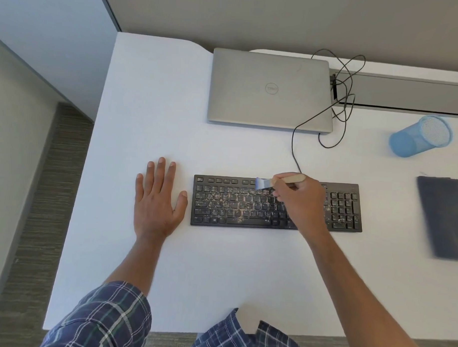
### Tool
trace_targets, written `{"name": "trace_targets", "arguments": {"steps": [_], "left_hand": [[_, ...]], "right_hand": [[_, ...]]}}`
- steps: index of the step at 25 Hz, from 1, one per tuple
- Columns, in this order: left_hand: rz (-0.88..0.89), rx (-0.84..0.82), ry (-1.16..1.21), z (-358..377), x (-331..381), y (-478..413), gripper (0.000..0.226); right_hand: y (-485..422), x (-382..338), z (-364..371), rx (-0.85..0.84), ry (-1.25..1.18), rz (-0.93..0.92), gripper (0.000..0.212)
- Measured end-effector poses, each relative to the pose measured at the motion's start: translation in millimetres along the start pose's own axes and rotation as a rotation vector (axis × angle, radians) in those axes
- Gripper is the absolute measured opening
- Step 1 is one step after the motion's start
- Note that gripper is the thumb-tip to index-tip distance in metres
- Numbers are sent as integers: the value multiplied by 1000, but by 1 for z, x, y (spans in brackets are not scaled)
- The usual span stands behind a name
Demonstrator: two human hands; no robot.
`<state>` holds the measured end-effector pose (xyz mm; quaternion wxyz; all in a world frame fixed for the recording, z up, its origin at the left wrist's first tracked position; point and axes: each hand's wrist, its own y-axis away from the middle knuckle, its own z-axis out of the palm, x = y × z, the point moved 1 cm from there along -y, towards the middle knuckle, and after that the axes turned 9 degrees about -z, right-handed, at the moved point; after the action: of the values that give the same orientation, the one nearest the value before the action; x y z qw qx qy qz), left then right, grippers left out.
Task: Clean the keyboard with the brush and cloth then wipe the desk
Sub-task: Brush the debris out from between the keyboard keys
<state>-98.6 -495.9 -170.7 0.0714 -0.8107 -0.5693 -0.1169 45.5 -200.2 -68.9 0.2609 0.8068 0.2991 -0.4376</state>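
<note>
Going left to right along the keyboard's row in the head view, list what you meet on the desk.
The left hand, flat on the desk → keyboard, with the right hand holding the brush over it → dark cloth.

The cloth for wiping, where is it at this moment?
In the head view the dark cloth lies on the desk at the far right, apart from the keyboard, nearer the person than the blue mesh cup.
</note>
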Motion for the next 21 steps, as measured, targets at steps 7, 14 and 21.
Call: {"name": "trace_targets", "arguments": {"steps": [7,14,21], "left_hand": [[-3,-2,-2,0,1,1,77],[-9,-9,-3,0,2,1,77],[-10,-6,-12,1,1,0,77]], "right_hand": [[0,-9,-8,30,0,7,10],[1,-3,8,-17,-43,-8,12],[-2,20,-34,96,-4,62,12]]}}
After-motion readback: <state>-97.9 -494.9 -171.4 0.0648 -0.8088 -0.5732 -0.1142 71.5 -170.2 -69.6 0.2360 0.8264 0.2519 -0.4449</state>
